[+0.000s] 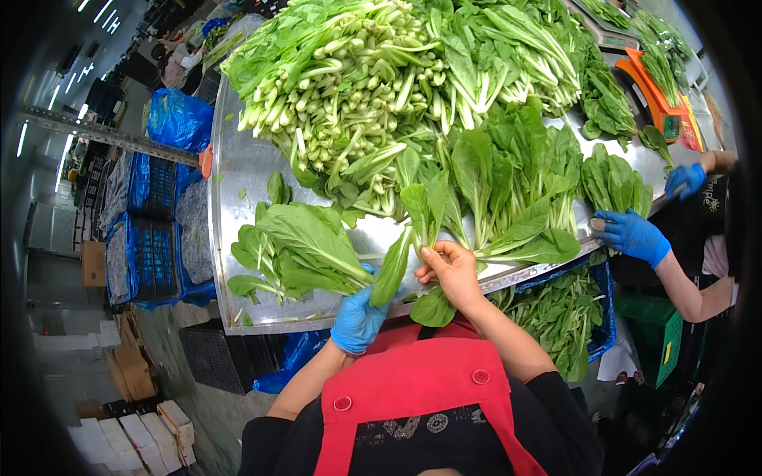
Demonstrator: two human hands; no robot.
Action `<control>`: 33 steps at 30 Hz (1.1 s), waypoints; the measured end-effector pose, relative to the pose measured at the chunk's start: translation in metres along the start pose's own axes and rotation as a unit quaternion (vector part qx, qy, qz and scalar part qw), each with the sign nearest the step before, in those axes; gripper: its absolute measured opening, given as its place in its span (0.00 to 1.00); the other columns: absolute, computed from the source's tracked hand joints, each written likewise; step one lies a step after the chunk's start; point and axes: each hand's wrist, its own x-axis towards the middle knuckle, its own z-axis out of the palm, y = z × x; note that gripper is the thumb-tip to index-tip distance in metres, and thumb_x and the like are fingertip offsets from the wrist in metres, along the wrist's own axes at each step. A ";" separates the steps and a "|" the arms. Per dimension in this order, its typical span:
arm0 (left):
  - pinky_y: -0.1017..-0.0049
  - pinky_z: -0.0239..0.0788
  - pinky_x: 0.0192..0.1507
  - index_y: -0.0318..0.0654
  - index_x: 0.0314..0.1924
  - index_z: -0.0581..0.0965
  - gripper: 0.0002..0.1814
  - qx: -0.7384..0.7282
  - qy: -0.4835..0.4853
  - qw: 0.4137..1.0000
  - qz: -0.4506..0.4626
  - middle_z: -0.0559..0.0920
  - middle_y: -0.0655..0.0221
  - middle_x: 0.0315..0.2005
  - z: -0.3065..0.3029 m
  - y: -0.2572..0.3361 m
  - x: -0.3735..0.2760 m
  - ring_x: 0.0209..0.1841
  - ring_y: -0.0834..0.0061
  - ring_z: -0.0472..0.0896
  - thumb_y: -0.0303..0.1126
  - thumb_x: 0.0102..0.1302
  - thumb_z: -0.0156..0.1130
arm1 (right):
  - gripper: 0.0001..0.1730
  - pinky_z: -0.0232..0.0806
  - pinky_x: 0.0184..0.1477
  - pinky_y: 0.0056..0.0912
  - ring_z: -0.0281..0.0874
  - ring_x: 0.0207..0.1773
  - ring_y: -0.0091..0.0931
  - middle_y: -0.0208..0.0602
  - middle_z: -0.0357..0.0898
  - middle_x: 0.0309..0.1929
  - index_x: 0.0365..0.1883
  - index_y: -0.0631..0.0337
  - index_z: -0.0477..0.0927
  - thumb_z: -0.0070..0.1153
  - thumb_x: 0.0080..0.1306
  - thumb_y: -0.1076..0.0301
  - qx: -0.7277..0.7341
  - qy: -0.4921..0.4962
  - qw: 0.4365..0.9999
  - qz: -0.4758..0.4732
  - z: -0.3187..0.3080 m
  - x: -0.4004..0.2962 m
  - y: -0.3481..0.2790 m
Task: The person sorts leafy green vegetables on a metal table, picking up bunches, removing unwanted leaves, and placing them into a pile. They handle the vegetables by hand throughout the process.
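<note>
My left hand (359, 321), in a blue glove, grips the stem ends of a bunch of leafy greens (309, 244) whose leaves spread to the left over the metal table. Bare and a little to the right, my right hand (451, 271) pinches the stem of a small sprig of greens (422, 211) between thumb and fingers. A single leaf (393, 268) hangs between the two hands, and another leaf (433, 308) droops below my right wrist at the table edge. Beyond my hands rises a large heap of greens (357, 89), many with pale cut stems facing me.
A co-worker's gloved hand (634, 237) holds a bunch at the right; their other hand (684, 180) is beside it. An orange scale (655, 89) stands at the far right. Below the edge of the metal table (238, 149) sits a blue-lined crate of greens (556, 315). Blue-lined crates (152, 256) stand left.
</note>
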 end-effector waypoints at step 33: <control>0.74 0.69 0.48 0.31 0.49 0.69 0.15 0.100 0.075 0.990 0.061 0.76 0.62 0.42 0.017 0.009 -0.015 0.44 0.72 0.76 0.19 0.60 0.51 | 0.09 0.62 0.31 0.16 0.65 0.28 0.15 0.26 0.68 0.30 0.32 0.64 0.76 0.61 0.56 0.71 -0.109 -0.125 0.984 -0.057 0.039 -0.019 0.013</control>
